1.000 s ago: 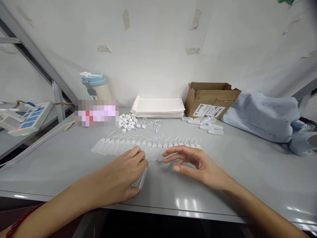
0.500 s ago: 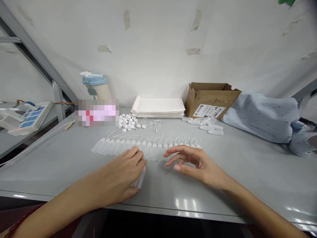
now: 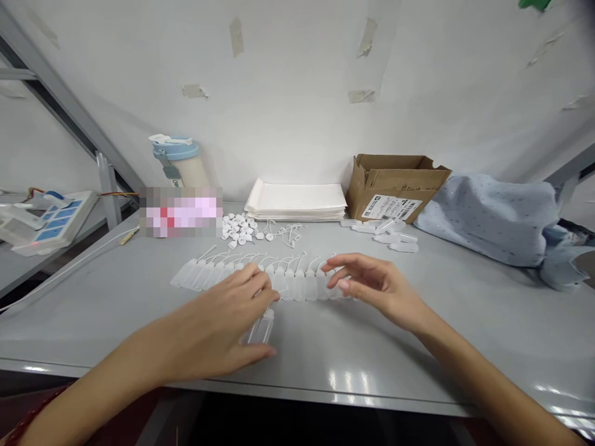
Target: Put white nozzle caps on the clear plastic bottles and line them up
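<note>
My left hand (image 3: 225, 322) rests over a few small clear plastic bottles (image 3: 264, 328) near the table's front. Its thumb is spread away from the fingers, which bend above the bottles, so the hand looks open; the palm side is hidden. Above the right part of a row of flat translucent bottles (image 3: 299, 286) hovers my right hand (image 3: 379, 288). Its fingers are curved and apart, with nothing visible between them. Thin white loops stick up from the tops of the row. Both hands cover part of it.
White caps (image 3: 239, 229) lie heaped behind the row, beside loose white loops (image 3: 289, 234). Farther back are stacked white sheets (image 3: 297, 201), a cardboard box (image 3: 395, 186), loose bottles (image 3: 403, 246), a blue cloth (image 3: 488, 220) and a drinking cup (image 3: 183, 162).
My left thumb has moved away from the fingers, off the side of the clear bottles. My right hand has shifted slightly right and back, covering the row's right end.
</note>
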The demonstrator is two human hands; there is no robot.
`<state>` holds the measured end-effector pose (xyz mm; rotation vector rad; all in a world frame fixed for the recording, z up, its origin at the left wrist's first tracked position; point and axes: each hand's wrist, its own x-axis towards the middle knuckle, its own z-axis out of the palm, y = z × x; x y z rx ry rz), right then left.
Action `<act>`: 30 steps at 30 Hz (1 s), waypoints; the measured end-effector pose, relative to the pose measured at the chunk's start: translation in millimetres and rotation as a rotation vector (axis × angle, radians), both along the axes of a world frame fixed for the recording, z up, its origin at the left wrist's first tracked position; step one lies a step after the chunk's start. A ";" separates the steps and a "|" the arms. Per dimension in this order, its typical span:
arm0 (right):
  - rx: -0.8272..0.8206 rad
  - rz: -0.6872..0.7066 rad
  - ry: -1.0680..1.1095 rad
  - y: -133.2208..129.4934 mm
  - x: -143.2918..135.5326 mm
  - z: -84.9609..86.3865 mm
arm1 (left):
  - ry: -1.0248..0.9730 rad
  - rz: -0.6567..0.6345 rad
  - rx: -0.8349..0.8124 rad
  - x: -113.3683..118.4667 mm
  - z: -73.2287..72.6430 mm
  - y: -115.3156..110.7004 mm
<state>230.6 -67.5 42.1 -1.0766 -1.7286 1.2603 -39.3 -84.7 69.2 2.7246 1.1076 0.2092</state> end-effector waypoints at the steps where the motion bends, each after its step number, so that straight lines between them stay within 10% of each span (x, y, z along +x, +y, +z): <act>1: 0.023 -0.060 -0.015 4.0 3.0 -0.4 | 0.017 -0.019 -0.048 0.2 1.5 5.3; 7: 0.468 -0.466 -0.431 40.8 35.2 -18.8 | -0.119 0.166 -0.069 12.4 -6.1 64.6; 14: 0.633 -0.524 -0.724 76.1 79.7 -43.7 | -0.081 0.304 -0.050 47.0 -34.9 115.5; 30: 0.640 -0.310 -1.078 87.2 72.6 -61.8 | -0.395 0.404 0.079 38.5 -30.1 93.5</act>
